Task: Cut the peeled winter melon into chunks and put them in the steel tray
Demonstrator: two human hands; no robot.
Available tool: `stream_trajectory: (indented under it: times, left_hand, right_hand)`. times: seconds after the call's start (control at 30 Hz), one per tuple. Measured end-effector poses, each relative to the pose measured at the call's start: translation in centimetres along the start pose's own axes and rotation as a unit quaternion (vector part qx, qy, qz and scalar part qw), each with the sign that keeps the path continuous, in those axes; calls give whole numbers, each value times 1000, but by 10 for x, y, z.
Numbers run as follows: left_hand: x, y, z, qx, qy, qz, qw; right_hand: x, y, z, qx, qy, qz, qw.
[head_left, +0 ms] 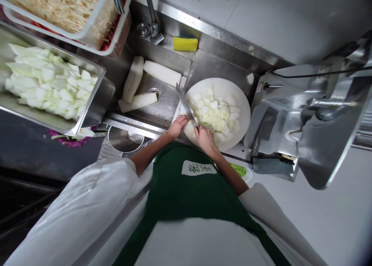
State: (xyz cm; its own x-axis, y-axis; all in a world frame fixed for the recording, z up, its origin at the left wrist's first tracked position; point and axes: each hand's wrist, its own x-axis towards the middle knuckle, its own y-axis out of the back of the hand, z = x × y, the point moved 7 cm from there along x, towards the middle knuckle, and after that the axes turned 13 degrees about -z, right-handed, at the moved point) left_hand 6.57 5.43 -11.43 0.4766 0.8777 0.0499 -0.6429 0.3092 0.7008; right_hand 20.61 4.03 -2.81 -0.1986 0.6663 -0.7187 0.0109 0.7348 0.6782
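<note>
My right hand [206,140] is closed around the handle of a kitchen knife [186,105]. Its blade points away from me to the left, over the left edge of a round white cutting board [245,103]. Chunks of a pale green-white vegetable [215,113], perhaps winter melon, are heaped on the board. Just left of the blade, my left hand [178,127] has its fingers curled together at the board's edge; whatever they may hold is hidden. Long peeled pieces of the pale vegetable [162,73] lie in the steel sink [147,91].
Left of the sink stands a deep steel pan [94,99] of cut chunks. Behind it, a white basket [87,29] holds bean sprouts. A yellow sponge [185,44] sits by the tap [154,25]. A metal slicing machine [290,118] stands to the right.
</note>
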Motion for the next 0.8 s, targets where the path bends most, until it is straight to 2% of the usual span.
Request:
stream_trajectory:
  times: [0.17, 0.33, 0.53, 0.7, 0.8]
  left_hand:
    - [-1, -2, -3, -1, 7, -16, 1000]
    - [-4, -1, -3, -1, -19, 12, 1000]
    - [-3, -2, -5, 4, -4, 6, 1000]
    - [-4, 0, -4, -6, -2, 12, 1000]
    - [-4, -3, -4, -17, 16, 30, 999]
  right_hand:
    - [-12, -3, 4, -18, -19, 1, 1000]
    - [-3, -8, 0, -14, -3, -11, 1000]
    - [-17, -5, 7, -16, -11, -1, 1000]
    - [-5, -13, 2, -1, 1, -7, 1000]
    - [-3, -6, 5, 2, 18, 2, 1000]
